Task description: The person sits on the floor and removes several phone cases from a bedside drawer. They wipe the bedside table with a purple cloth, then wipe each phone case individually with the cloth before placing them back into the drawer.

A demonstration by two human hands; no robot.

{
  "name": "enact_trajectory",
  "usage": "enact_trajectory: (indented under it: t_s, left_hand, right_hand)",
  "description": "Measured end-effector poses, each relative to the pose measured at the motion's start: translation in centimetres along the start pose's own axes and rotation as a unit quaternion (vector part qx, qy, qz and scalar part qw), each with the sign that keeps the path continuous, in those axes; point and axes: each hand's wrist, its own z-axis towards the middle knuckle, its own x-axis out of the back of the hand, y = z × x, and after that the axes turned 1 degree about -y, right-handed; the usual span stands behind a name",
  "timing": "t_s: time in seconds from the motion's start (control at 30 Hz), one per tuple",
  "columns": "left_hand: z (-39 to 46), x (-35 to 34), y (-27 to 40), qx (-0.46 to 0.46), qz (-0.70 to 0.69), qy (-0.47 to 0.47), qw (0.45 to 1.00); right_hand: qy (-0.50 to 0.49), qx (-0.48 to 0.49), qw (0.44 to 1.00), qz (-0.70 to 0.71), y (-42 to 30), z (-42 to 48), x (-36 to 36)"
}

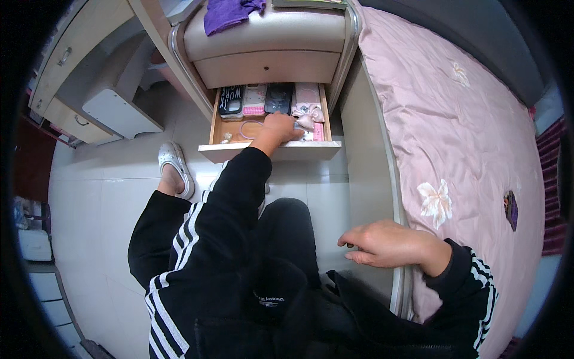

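Observation:
My left hand [280, 128] reaches into an open wooden drawer [271, 152], just below a dark phone case [279, 98]; its fingertips are partly hidden, so a grip cannot be told. Left of that case lie a light case with a pink checked end [255, 99] and a black case with white lettering [231, 99]. On the drawer's right side sits a pink satin bow [309, 117] on pink and white items. A thin pink hair band [246, 129] lies near the front. My right hand [381, 244] hangs over the bed's side edge, fingers loosely bent, holding nothing visible.
A bed with a pink floral cover [448, 148] runs along the right behind its side board [372, 170]. Above the drawer, a purple cloth [231, 15] lies on the nightstand [264, 33]. A desk [85, 40] and a white panelled stool [121, 112] stand at left.

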Motion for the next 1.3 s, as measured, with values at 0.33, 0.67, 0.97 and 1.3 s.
enact_trajectory:
  t_s: [0.33, 0.67, 0.97, 1.3]
  left_hand:
    - [2.1, 0.7, -0.5, 0.000, 0.100, -0.049, 0.994]
    - [1.0, 1.0, -3.1, -0.053, -0.070, -0.033, 0.996]
    - [-6.0, 4.0, -3.4, -0.088, -0.064, 0.145, 0.983]
    - [-16.2, 5.3, -6.9, -0.034, -0.327, 0.237, 0.914]
  right_hand:
    - [-0.025, 0.111, 0.990, 0.078, 0.7, -0.9, 0.6]
    - [-0.068, 0.081, 0.987, 0.121, 1.3, -0.5, 0.7]
    - [-0.039, -0.016, 0.981, 0.188, 1.5, 0.5, 1.4]
    - [0.081, -0.126, 0.973, 0.177, 2.9, 2.1, 0.7]
